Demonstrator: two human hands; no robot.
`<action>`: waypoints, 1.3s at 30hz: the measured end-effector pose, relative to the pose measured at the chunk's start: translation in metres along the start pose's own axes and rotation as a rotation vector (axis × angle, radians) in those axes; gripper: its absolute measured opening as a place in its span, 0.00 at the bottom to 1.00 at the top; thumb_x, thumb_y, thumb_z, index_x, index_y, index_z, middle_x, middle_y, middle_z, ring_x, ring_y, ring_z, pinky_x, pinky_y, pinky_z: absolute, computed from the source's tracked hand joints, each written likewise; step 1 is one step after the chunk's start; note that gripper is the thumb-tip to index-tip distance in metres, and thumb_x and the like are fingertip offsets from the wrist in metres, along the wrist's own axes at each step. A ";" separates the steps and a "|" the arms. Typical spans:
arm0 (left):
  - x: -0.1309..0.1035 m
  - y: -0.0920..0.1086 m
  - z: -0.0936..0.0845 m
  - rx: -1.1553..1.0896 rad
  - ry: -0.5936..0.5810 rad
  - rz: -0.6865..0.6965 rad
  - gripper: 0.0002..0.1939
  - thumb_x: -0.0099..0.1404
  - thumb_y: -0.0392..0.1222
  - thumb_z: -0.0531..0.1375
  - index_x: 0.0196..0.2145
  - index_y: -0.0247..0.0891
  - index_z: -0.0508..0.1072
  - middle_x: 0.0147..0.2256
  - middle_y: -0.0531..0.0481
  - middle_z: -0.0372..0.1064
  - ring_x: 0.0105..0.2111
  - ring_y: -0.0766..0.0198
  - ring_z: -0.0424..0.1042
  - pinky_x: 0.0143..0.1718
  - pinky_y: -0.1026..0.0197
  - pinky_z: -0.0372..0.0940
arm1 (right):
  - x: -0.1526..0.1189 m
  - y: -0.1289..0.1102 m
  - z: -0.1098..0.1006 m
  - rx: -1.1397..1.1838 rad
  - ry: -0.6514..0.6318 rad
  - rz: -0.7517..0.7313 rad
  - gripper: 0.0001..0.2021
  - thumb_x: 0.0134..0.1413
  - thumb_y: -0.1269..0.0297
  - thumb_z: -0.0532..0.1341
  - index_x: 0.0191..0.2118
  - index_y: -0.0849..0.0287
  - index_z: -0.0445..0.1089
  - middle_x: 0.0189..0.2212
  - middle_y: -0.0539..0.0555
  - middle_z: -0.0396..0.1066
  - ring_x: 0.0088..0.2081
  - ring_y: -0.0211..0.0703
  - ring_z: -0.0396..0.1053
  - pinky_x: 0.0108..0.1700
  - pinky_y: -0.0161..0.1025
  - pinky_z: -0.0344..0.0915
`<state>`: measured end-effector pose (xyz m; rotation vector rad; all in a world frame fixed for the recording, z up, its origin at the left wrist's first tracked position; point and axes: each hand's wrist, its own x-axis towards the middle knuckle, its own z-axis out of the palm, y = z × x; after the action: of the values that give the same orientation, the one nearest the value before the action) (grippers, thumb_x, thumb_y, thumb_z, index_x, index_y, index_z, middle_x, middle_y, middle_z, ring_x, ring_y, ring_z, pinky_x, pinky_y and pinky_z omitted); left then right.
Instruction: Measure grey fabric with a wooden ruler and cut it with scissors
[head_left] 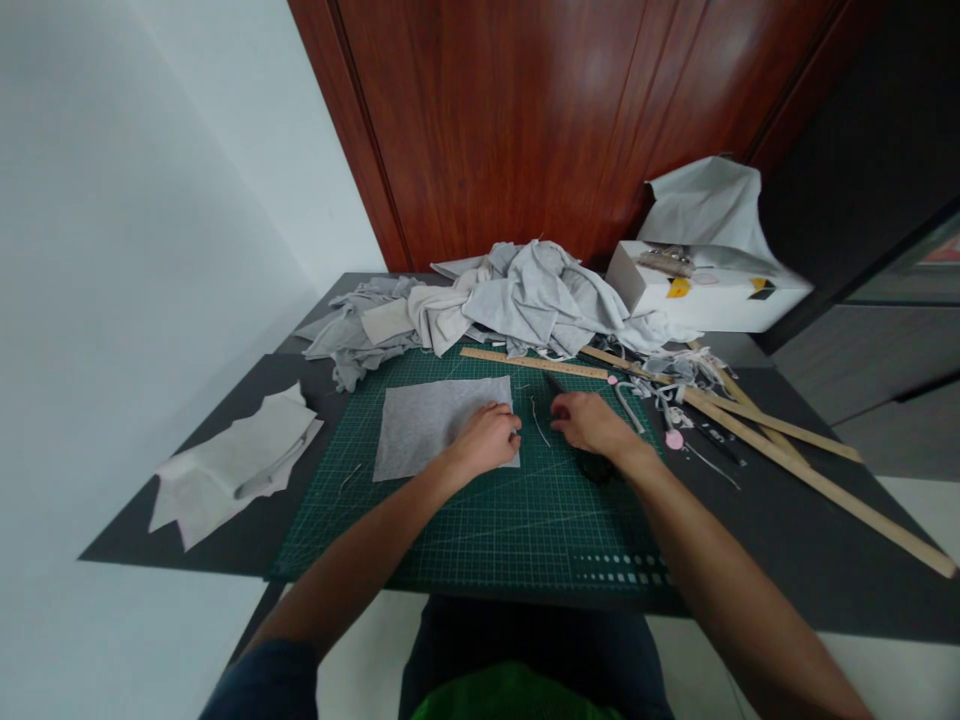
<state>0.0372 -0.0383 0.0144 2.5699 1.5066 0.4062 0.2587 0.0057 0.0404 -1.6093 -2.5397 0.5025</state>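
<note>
Green shirt, bottom centre | left hand, half-curled, on grey cloth mid-frame, seemingly steadying it | right hand curled over black-handled tool, right of centre | cannot tell whether either grips

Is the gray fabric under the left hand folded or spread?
Spread: the gray fabric lies flat on the green mat; hidden layers, cannot tell.

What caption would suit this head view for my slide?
Above a green cutting mat: left hand on grey cloth, right hand over a dark tool.
</note>
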 end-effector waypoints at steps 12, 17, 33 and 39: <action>-0.006 0.001 0.011 -0.025 0.084 -0.044 0.07 0.68 0.34 0.62 0.38 0.40 0.81 0.38 0.47 0.74 0.45 0.54 0.72 0.52 0.50 0.68 | 0.044 -0.019 0.027 0.059 0.041 0.016 0.09 0.63 0.74 0.62 0.44 0.62 0.80 0.45 0.63 0.81 0.48 0.49 0.77 0.51 0.36 0.67; -0.006 0.001 0.010 -0.052 0.082 -0.048 0.06 0.68 0.34 0.63 0.39 0.40 0.82 0.39 0.46 0.74 0.45 0.53 0.72 0.53 0.50 0.68 | 0.062 -0.022 0.026 0.131 0.133 0.081 0.12 0.66 0.70 0.61 0.50 0.65 0.78 0.49 0.65 0.79 0.50 0.49 0.77 0.53 0.38 0.68; -0.005 0.001 0.008 -0.035 0.043 -0.059 0.07 0.69 0.35 0.62 0.40 0.39 0.82 0.39 0.45 0.75 0.46 0.53 0.72 0.53 0.50 0.68 | 0.104 -0.029 0.021 0.044 0.054 -0.047 0.16 0.67 0.70 0.59 0.55 0.66 0.78 0.56 0.65 0.77 0.60 0.53 0.73 0.65 0.39 0.63; -0.006 0.003 0.006 -0.010 0.010 -0.061 0.08 0.70 0.36 0.61 0.41 0.38 0.82 0.40 0.45 0.75 0.47 0.52 0.72 0.55 0.50 0.67 | 0.095 -0.038 0.031 0.018 0.108 0.032 0.14 0.63 0.76 0.59 0.51 0.69 0.76 0.53 0.70 0.76 0.53 0.55 0.76 0.55 0.42 0.69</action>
<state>0.0389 -0.0450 0.0084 2.5105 1.5779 0.4191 0.1767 0.0684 0.0144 -1.6270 -2.4288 0.4274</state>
